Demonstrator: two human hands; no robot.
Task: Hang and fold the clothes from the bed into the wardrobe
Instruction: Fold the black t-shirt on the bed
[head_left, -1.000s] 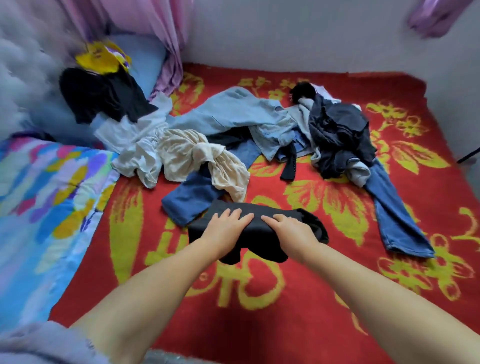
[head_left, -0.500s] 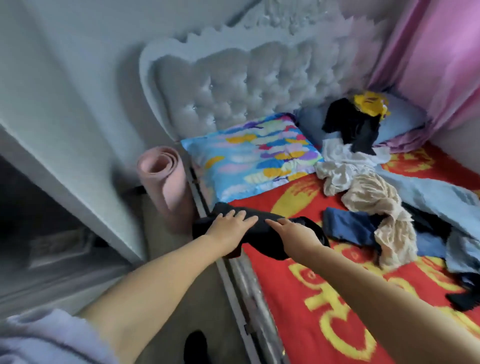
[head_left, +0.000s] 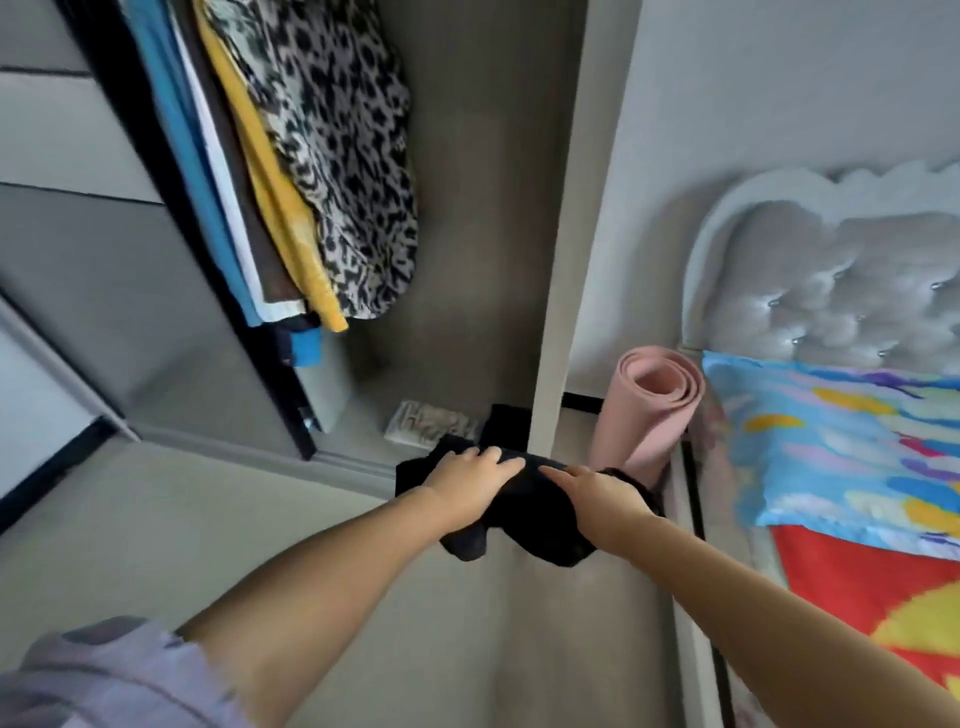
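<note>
A folded black garment (head_left: 540, 514) hangs between my two hands in front of the open wardrobe (head_left: 493, 234). My left hand (head_left: 467, 486) grips its left part from above, fingers curled over the top fold. My right hand (head_left: 602, 496) grips its right part the same way. The garment's lower edges droop below both hands. Inside the wardrobe hang several clothes: a leopard-print piece (head_left: 353, 171), a yellow one (head_left: 275, 182) and a blue one (head_left: 182, 156). Another dark folded item (head_left: 506, 426) lies on the wardrobe floor just beyond my hands.
A pale box (head_left: 426, 423) lies on the wardrobe floor. The wardrobe's side post (head_left: 566, 234) stands right of the opening. A rolled pink mat (head_left: 649, 405) leans beside the bed. The tufted headboard (head_left: 831, 275), colourful pillow (head_left: 841, 447) and red blanket (head_left: 857, 587) are at the right.
I have turned from the bed to the wardrobe, carrying the black garment in both hands. The pile of clothes on the bed has left view; the wardrobe's hanging clothes have come into view.
</note>
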